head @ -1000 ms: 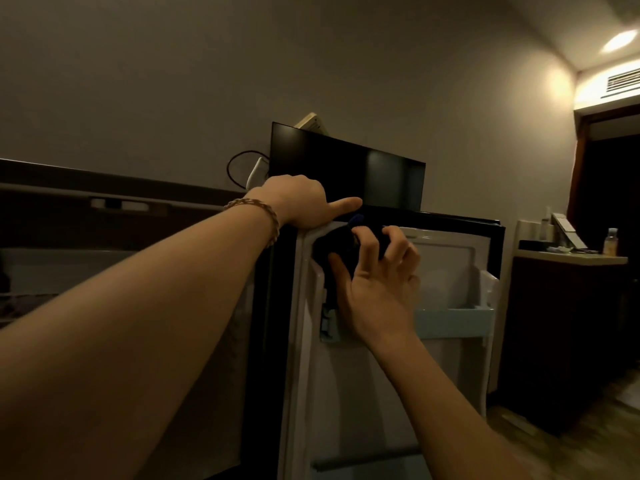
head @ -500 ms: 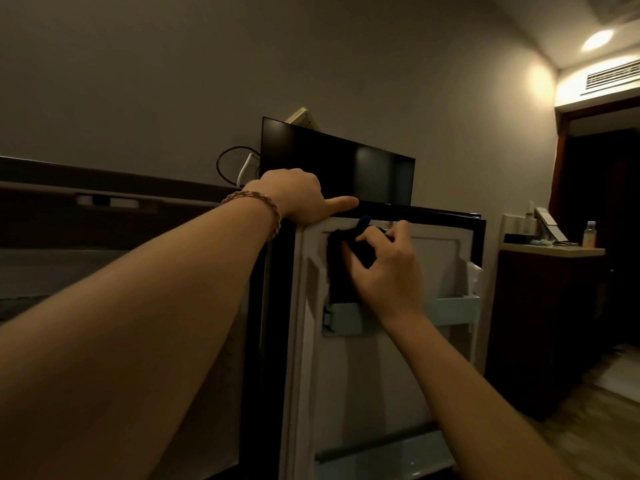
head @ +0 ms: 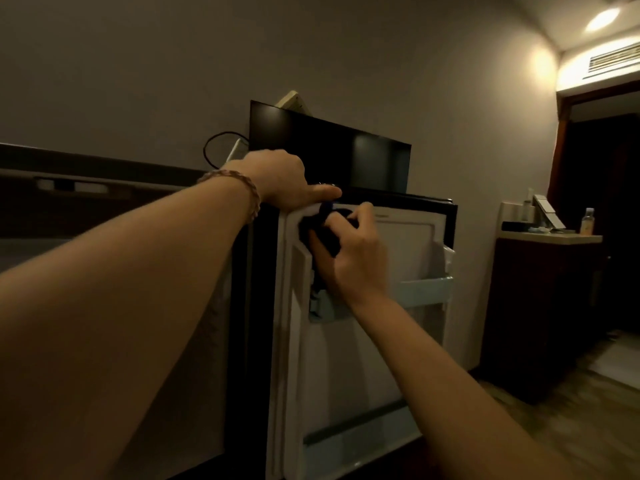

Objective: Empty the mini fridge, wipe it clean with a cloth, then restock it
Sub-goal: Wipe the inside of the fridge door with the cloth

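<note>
The mini fridge door (head: 349, 348) stands open, its white inner lining facing me, with a pale shelf (head: 422, 289) across the middle and another (head: 356, 438) near the bottom. My left hand (head: 284, 183) grips the door's top edge at the left corner, thumb lying along the rim. My right hand (head: 353, 251) holds a dark cloth (head: 320, 230) bunched against the upper left of the lining. The fridge's interior is out of sight.
A dark flat screen (head: 329, 154) stands behind the door, with a cable (head: 216, 147) at its left. A dark cabinet (head: 540, 313) at the right carries a small bottle (head: 587, 221) and other items. Wooden floor lies at the lower right.
My right hand has closed tighter on the cloth and slid it up toward the door's top left corner. My left hand has stayed on the top edge.
</note>
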